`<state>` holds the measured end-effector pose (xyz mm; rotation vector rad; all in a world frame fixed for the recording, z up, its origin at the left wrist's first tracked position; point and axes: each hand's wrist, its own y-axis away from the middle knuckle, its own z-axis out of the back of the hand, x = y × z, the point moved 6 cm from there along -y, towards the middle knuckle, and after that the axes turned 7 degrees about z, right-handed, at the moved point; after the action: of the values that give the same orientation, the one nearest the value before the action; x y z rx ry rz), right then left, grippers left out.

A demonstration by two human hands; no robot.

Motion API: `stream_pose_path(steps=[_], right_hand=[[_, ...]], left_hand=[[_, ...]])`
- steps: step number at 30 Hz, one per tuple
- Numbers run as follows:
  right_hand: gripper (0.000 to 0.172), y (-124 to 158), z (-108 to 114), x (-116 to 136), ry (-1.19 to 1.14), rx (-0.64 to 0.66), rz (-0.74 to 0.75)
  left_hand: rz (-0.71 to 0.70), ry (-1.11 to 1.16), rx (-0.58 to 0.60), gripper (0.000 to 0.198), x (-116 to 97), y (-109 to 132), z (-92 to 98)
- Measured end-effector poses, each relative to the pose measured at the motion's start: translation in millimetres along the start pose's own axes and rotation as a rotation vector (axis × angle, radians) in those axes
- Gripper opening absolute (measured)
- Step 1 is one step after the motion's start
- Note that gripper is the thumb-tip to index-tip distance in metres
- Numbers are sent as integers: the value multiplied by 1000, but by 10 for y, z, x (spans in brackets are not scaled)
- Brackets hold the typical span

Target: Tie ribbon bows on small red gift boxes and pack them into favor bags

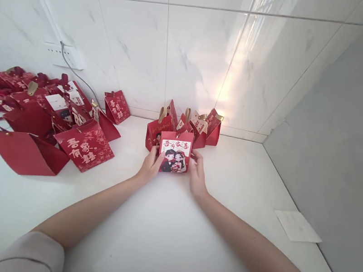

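A red paper gift box [174,161] with a cartoon bride and groom on a white panel stands upright on the white table in front of me. My left hand [151,164] grips its left side, the thumb on the front face. On the opposite side, my right hand [197,173] has its fingers against the box's right edge, with the fingertips partly hidden behind it. Right behind it cluster several more gift boxes, among them a red one [154,131] at the left and another [215,127] at the right, with gold ribbon loops on top.
A crowded heap of red gift boxes [85,146] with dark red ribbons fills the table's left side. One box [117,106] leans by the tiled wall. A grey cable [74,72] hangs from a wall socket [65,56]. A white paper [298,226] lies at the right edge.
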<state>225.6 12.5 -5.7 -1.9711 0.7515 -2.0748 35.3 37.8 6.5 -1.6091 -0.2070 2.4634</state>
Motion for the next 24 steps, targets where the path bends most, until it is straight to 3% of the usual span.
stream_pose_path(steps=[3,7,9,18,24], right_hand=[[56,59,-89,-90,-27,146,-82],[32,-55,-17,-264,-32,179,-149],[29,-95,26,-289,-35,175,-148],[45,-14,-56,-175,-6,385,-162],[46,-10,-52,-167,19,408,-145]], left_hand=[[21,-38,56,53,74,-83,-6],[27,-83,168,61,125,-55,-14],[50,-95,195,61,149,-31,-6],[78,142,132,62,182,-36,18],[145,315,171,60,217,-26,-5]])
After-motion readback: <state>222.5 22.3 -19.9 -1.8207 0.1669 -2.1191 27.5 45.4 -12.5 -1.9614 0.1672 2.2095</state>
